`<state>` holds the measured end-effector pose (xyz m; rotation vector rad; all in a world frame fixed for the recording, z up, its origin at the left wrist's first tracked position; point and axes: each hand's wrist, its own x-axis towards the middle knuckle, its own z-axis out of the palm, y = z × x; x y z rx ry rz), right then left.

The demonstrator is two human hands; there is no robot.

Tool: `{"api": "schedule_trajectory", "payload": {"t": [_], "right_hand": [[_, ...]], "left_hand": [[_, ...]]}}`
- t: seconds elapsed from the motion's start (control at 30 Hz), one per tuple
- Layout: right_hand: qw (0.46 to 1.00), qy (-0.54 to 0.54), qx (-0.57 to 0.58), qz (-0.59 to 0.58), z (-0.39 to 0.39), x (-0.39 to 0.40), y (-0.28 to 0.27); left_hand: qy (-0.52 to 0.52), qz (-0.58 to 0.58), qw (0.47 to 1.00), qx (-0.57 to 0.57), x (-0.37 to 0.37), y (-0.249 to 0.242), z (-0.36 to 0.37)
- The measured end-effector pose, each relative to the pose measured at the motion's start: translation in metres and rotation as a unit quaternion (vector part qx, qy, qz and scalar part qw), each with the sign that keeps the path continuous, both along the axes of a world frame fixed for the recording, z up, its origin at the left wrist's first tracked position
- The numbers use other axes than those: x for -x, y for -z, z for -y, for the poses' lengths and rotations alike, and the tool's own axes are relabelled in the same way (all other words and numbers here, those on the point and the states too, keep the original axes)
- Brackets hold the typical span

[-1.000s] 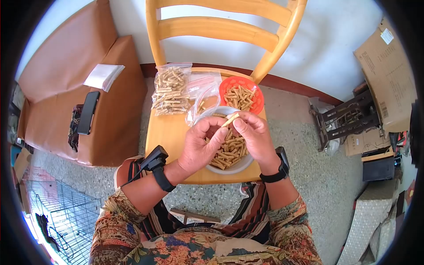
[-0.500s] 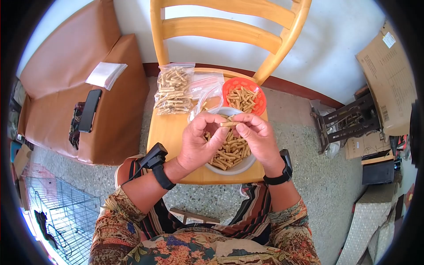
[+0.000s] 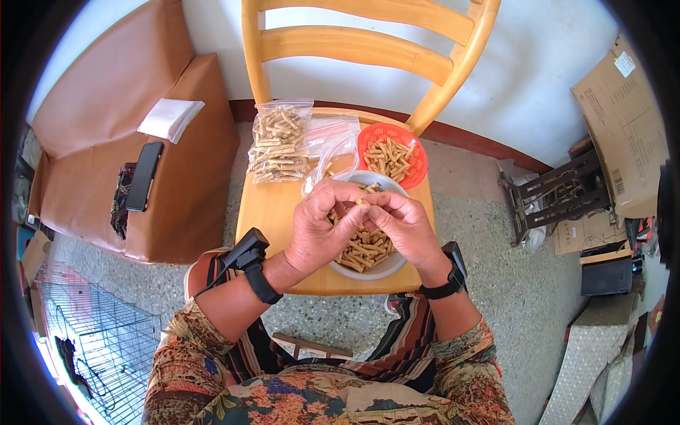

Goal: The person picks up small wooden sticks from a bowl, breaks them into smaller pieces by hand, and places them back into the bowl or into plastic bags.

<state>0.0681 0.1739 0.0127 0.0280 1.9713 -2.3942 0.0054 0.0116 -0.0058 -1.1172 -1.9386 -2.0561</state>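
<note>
Far left of the bowl [image 3: 382,272], sofa [image 3: 185,234]: brown, with a phone [image 3: 144,177] and a white packet [image 3: 171,119] lying on its arm.
Bag [image 3: 280,145]: clear plastic packed with tan sticks, on the chair seat [image 3: 269,227], behind the bowl and to its left.
Left hand [image 3: 319,225]: over the bowl's left side, thumb and forefinger pinching one stick piece [image 3: 361,202].
Stick piece: above the bowl, between the hands, mostly hidden by fingers; the step in hand seems to be fingertip work on this single piece. The next move probably calls for a light, steady pinch above the bowl, where a slip would land among the heaped sticks.
Right hand [image 3: 406,228]: over the bowl's right side, thumb and forefinger closed on the same piece, as far as shows.
Basket [image 3: 420,164]: red, behind the bowl and to its right, holding more sticks.
</note>
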Motion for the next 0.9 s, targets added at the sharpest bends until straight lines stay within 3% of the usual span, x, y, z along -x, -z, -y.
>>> {"api": "schedule_trajectory", "payload": {"t": [0.27, 0.37, 0.43, 0.5, 0.57, 0.63, 0.7, 0.77, 0.9], "right_hand": [[1.0, 0.029, -0.001, 0.009, 0.002, -0.002, -0.003], [0.994, 0.098, 0.037, -0.022, -0.002, 0.0, 0.004], [0.991, 0.112, 0.06, -0.033, -0.003, 0.007, 0.0], [0.98, 0.17, 0.0, -0.102, -0.001, 0.017, -0.005], [0.975, 0.19, -0.052, -0.103, 0.003, 0.027, -0.008], [0.916, 0.215, -0.274, -0.198, 0.006, 0.041, -0.002], [0.917, 0.205, -0.288, -0.184, 0.012, 0.051, 0.004], [0.942, 0.173, -0.228, -0.173, 0.017, 0.055, 0.012], [0.935, 0.201, -0.255, -0.14, 0.001, 0.046, 0.017]], "left_hand": [[-0.031, -0.003, 0.999, 0.011, -0.006, -0.002, -0.001], [0.001, 0.071, 0.997, -0.04, -0.014, 0.0, -0.004], [0.0, 0.182, 0.978, -0.105, -0.029, -0.006, -0.007], [-0.002, 0.181, 0.978, -0.103, -0.037, -0.001, -0.004], [0.127, 0.067, 0.99, 0.01, -0.038, 0.003, 0.002], [0.141, 0.057, 0.988, 0.0, -0.042, 0.002, -0.004], [0.165, 0.016, 0.986, 0.01, -0.044, 0.006, -0.006], [0.171, 0.021, 0.985, 0.011, -0.044, 0.004, -0.005], [0.202, 0.035, 0.978, 0.037, -0.043, 0.003, -0.002]]}}
